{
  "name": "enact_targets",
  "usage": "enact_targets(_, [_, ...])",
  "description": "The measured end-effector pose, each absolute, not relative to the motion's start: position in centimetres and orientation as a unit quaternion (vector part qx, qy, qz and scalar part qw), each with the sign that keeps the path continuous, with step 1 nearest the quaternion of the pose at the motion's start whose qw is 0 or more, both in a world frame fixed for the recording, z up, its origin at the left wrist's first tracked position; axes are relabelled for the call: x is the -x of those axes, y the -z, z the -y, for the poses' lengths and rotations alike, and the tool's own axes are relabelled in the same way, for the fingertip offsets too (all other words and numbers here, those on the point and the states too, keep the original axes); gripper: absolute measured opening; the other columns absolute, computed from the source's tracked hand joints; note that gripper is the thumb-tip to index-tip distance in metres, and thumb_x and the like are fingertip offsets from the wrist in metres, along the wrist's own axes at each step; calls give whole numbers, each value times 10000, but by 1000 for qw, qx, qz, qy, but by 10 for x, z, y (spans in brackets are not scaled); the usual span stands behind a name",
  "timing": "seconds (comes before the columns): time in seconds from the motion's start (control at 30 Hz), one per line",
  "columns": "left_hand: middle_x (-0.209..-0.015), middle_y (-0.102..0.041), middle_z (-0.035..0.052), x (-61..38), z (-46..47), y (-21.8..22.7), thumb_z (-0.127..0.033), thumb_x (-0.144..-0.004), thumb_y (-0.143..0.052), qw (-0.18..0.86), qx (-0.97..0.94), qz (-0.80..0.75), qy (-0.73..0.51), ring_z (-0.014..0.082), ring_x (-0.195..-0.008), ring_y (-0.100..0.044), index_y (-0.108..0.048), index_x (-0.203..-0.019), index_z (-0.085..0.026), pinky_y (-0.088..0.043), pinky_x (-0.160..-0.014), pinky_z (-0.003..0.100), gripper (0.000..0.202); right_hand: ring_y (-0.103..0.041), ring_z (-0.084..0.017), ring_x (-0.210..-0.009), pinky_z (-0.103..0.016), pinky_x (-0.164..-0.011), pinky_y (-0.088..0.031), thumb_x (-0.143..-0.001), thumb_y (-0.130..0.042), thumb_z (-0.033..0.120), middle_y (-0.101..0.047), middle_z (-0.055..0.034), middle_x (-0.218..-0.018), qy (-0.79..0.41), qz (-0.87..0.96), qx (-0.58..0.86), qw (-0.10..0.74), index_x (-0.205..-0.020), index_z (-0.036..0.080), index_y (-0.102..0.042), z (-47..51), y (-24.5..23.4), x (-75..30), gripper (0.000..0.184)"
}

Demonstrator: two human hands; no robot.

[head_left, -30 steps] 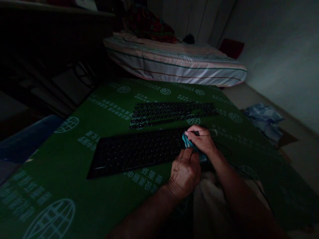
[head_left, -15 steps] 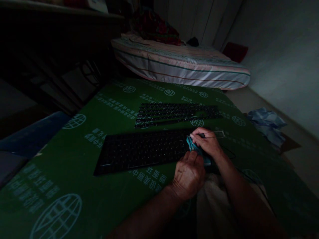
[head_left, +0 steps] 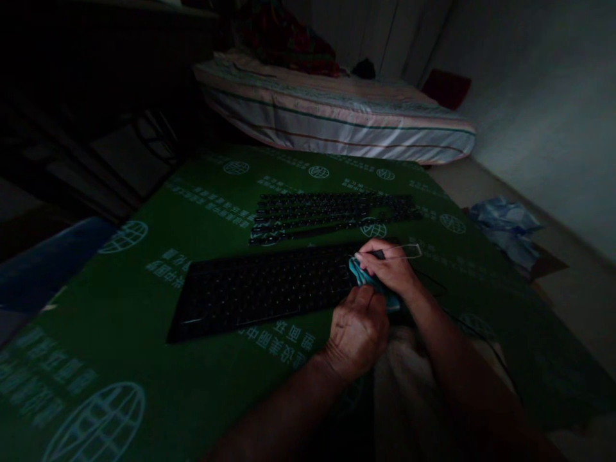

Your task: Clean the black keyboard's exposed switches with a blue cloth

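A black keyboard without its keycaps lies slantwise on the green board. Over its right end, my left hand is closed on a bunched teal cloth. My right hand pinches the cloth's upper edge with thumb and finger. The same hand holds a wire keycap puller, its thin loop sticking out to the right past the knuckles. Whatever small piece may be inside the cloth is hidden. Beyond the keyboard, rows of black keycaps are laid out in keyboard order.
The green printed board carries everything. A cable runs off to the right of my right arm. Behind stands a bed with a striped sheet. A crumpled plastic bag lies on the floor at right.
The view has shifted slightly, so everything sits a little further left. Both hands keep hold of the cloth, and the puller stays in my right hand.
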State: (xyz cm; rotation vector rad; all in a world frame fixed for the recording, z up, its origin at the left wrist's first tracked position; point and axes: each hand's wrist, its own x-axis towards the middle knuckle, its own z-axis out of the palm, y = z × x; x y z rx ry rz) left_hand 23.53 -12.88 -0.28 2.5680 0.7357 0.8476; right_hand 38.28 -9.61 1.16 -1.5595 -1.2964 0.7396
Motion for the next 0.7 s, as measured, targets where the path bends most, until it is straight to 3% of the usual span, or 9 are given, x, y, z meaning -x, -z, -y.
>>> enact_targets(0.37, [-911,-596,99,-239,120,5,-146,-856,-455,112,-892,-236,-369,211,-837,-579,-556,-827,-154,-541,-746,346,105,-511,-82,-534,-198,-508,-407,-758,-621,334,-577,34,-593,-297,538,618,491,-726,185,-605,90,-12,-385,153])
enact_targets(0.7, [-979,-606,112,-241,114,11,-195,-869,-489,82,-894,-225,-379,221,-861,-601,-560,-962,-135,-547,-748,352,132,-523,-73,-579,-196,-540,-408,-779,-622,273,-580,36,-644,-296,535,618,494,-724,187,-589,84,-13,-389,107])
